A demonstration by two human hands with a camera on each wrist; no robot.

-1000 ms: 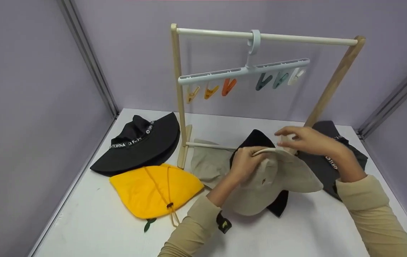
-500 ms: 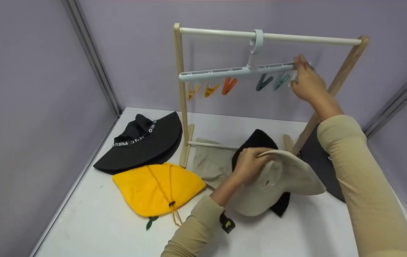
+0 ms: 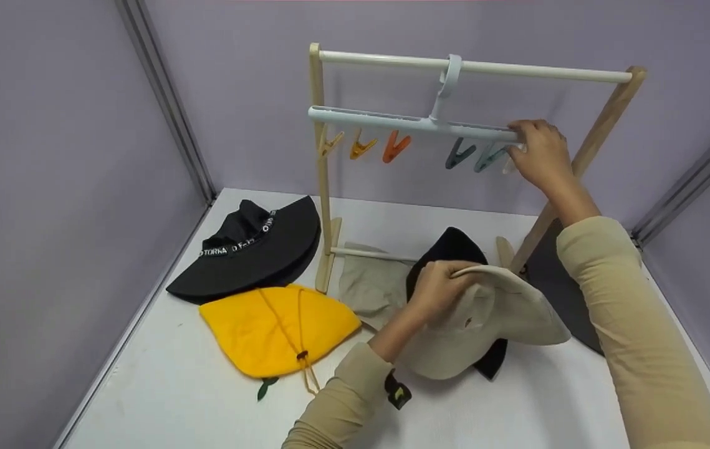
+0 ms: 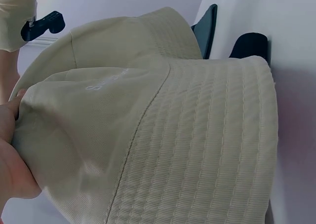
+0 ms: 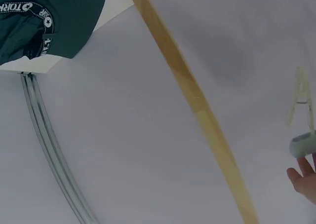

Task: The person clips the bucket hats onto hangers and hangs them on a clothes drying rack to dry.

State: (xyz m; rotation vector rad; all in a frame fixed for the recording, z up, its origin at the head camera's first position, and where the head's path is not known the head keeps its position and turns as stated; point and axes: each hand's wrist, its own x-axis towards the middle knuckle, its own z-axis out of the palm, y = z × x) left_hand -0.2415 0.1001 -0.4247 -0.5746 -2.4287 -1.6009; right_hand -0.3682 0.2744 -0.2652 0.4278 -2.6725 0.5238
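My left hand (image 3: 436, 293) pinches a beige bucket hat (image 3: 448, 355) by its raised edge, low over the white table. In the left wrist view the fabric of this hat (image 4: 197, 135) fills much of the picture, with stitched rows along its brim. My right hand (image 3: 542, 153) grips the right end of a pale blue clip hanger (image 3: 373, 118), fingers over the top and thumb below. Several coloured clothespins hang under it, among them an orange clothespin (image 3: 396, 147); the white clothespin (image 5: 301, 93) beside my right hand shows in the right wrist view.
The hanger hooks over the white rail (image 3: 535, 70) of a wooden rack (image 3: 598, 131). A black hat (image 3: 255, 268) and a yellow hat (image 3: 280, 330) lie left. Behind the beige one are a black hat (image 3: 454, 244) and grey-beige fabric (image 3: 370, 284). A dark hat (image 3: 563, 287) lies right.
My right hand has risen from beside the beige hat to the hanger's right end. That end now sits lower and the left end higher. My left hand stays on the hat.
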